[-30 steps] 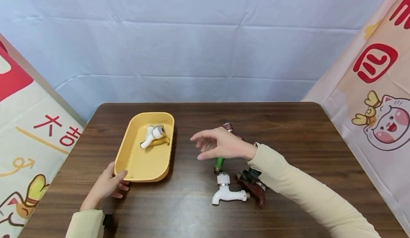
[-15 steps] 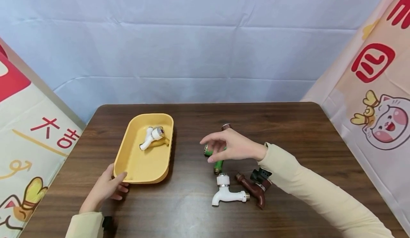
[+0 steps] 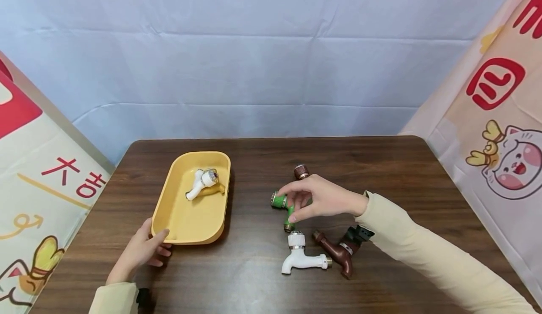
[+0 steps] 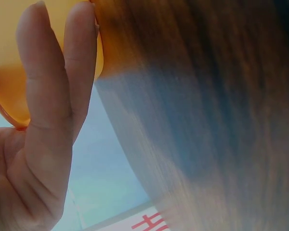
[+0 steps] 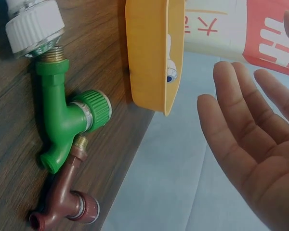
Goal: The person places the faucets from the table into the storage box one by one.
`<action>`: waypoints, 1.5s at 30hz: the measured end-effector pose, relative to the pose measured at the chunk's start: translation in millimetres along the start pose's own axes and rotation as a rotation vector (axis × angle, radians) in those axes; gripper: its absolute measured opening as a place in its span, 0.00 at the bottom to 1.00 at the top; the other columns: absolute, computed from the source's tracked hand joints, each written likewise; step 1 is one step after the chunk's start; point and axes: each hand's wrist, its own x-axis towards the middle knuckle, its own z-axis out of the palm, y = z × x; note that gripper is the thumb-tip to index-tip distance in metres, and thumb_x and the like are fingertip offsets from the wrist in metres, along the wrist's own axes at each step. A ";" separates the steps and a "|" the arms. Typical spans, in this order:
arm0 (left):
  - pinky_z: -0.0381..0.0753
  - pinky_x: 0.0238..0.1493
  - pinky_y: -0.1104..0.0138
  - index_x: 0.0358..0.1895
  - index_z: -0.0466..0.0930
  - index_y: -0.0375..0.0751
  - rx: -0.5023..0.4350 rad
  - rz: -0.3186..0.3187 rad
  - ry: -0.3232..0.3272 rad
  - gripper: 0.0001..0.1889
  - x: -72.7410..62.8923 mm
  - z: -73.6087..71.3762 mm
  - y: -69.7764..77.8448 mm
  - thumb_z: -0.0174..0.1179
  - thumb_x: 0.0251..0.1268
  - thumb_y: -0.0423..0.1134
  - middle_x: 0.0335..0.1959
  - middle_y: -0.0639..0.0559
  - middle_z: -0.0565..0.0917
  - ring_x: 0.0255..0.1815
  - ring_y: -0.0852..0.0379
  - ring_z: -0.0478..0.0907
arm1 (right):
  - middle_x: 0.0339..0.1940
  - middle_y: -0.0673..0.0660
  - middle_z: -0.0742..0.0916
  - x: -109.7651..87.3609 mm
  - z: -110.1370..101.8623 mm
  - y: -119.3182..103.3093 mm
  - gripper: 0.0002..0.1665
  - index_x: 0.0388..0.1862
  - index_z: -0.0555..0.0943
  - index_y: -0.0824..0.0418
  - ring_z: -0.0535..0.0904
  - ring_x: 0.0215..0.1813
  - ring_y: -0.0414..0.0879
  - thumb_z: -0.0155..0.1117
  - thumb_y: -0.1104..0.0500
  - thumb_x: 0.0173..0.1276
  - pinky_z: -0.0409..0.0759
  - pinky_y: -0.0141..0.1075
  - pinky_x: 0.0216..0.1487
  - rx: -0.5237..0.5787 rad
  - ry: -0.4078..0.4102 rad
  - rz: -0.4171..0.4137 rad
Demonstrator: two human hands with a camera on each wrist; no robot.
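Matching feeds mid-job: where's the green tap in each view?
Head: the green tap lies just right of centre, below the middle, partly hidden by the right hand.
Left wrist: not in it.
Right wrist: on the left side, between a white tap above and a brown tap below.
Shared landmark: the yellow tray, left in head, top left in left wrist, top in right wrist.

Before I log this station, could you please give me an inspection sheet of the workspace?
Surface: dark wood-grain table.
Job's things: yellow tray holding a white tap and a yellow tap; outside it, a green tap, another white tap, a near brown tap and a far brown tap.
Clutter: nothing seen.
Grippers: left hand holds the tray's near left corner; right hand hovers over the green tap, not gripping it.
Cables: nothing seen.
Surroundings: pale blue cloth behind, left banner, right banner.
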 end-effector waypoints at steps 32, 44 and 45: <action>0.79 0.21 0.57 0.63 0.46 0.34 -0.011 -0.016 0.019 0.26 -7.4 3.6 4.3 0.47 0.70 0.39 0.27 0.41 0.78 0.26 0.48 0.80 | 0.32 0.50 0.81 -41.9 -7.2 20.0 0.26 0.52 0.76 0.64 0.80 0.32 0.39 0.68 0.53 0.57 0.80 0.34 0.35 -0.022 0.006 0.068; 0.79 0.19 0.57 0.62 0.48 0.35 -0.011 0.002 0.044 0.25 -8.5 5.2 4.4 0.48 0.69 0.39 0.26 0.42 0.78 0.25 0.47 0.80 | 0.30 0.51 0.82 -60.6 -6.8 39.0 0.24 0.51 0.75 0.67 0.80 0.31 0.39 0.66 0.57 0.59 0.80 0.34 0.35 -0.013 0.026 0.078; 0.79 0.19 0.57 0.62 0.48 0.35 -0.011 -0.001 0.045 0.25 -8.4 5.1 4.1 0.48 0.69 0.39 0.26 0.42 0.78 0.25 0.47 0.80 | 0.30 0.51 0.82 -61.8 -6.2 40.9 0.24 0.51 0.75 0.68 0.80 0.31 0.39 0.66 0.57 0.59 0.80 0.34 0.34 -0.008 0.027 0.077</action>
